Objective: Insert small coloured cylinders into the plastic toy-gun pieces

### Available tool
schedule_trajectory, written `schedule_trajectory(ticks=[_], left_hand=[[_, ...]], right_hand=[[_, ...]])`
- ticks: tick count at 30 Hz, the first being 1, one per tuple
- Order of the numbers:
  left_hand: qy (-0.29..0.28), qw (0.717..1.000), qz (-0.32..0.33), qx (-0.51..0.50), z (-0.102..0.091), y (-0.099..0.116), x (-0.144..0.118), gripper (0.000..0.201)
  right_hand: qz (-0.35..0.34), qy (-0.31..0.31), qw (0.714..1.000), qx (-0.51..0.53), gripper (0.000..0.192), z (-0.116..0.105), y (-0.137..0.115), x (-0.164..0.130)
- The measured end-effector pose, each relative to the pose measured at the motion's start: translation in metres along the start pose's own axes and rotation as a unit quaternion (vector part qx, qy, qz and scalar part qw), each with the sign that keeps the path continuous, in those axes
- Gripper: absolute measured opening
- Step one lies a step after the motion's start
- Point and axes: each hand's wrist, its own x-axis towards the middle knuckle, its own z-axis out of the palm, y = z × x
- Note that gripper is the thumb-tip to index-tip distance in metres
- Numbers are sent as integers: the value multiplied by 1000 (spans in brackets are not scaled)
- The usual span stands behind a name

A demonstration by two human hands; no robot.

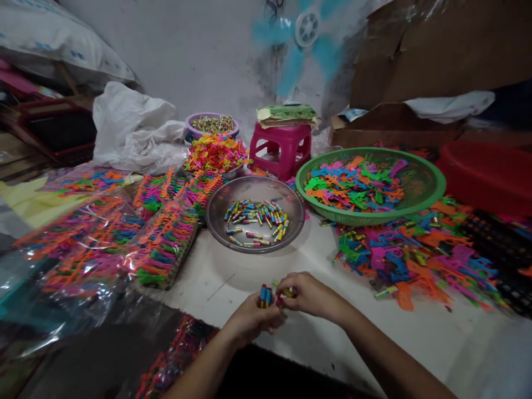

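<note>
My left hand (251, 318) is closed around a couple of small blue tubes (265, 297) with red ends, which stand upright out of its grip. Close beside it, my right hand (310, 295) pinches a small yellow tube (286, 291) between thumb and fingers. A reddish piece shows between the two hands, too small to name. Just beyond them sits a grey bowl (216, 227) with many similar shiny, multicoloured tubes (257, 213) lying in it.
At right stand a green basket (369, 218) of coloured plastic toy guns (357, 183) and a loose pile of them (415, 260). Packed plastic bags (162, 244) lie left. Behind are a pink stool (282, 144), a purple basin (195, 132) and a spinning fan (307, 27).
</note>
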Motion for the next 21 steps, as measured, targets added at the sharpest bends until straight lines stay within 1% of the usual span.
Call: schedule_trajectory(ticks=[2,4,5,6,7,8,9,10,11,12,13,14,16,18,21], left_hand=[[-10,1000,-1,27,-4,1,-2,29],[8,1000,2,1,-10,3,-2,28],[22,999,2,-26,-14,5,-2,27],[34,998,-2,-54,-16,6,-2,27],[40,996,-12,-78,-18,7,-2,27],[34,995,-26,-93,-18,8,-2,28],[14,994,-43,-96,-18,8,-2,32],[-20,994,-59,-88,-16,8,-2,36],[-59,993,-73,-73,-13,7,-3,40],[-94,991,-81,-55,-11,6,-3,42],[-119,989,-84,-38,-9,5,-3,43],[-130,988,-82,-25,-7,5,-4,42],[-124,989,-75,-16,-5,6,-4,34],[-114,991,-65,-29,-6,10,-4,29],[-124,989,-59,-49,-4,16,-6,36]], right_hand=[[11,13,1000,0,24,-2,2,2],[7,3,999,31,28,-8,6,0],[1,-20,998,55,29,-11,8,-2],[-3,-57,995,80,30,-14,8,-3],[-5,-102,990,101,31,-17,8,-5],[-6,-150,982,112,31,-18,7,-6],[-10,-192,975,109,32,-19,4,-6],[-16,-222,970,95,32,-20,1,-6],[-23,-236,969,73,33,-19,-2,-4],[-29,-236,970,50,34,-18,-5,-1],[-32,-223,974,31,34,-17,-7,2],[-31,-200,979,19,33,-15,-8,5],[-31,-140,990,10,27,-11,-7,12],[-41,-79,996,6,23,-5,-5,16],[-24,-2,1000,-1,20,7,-6,18]])
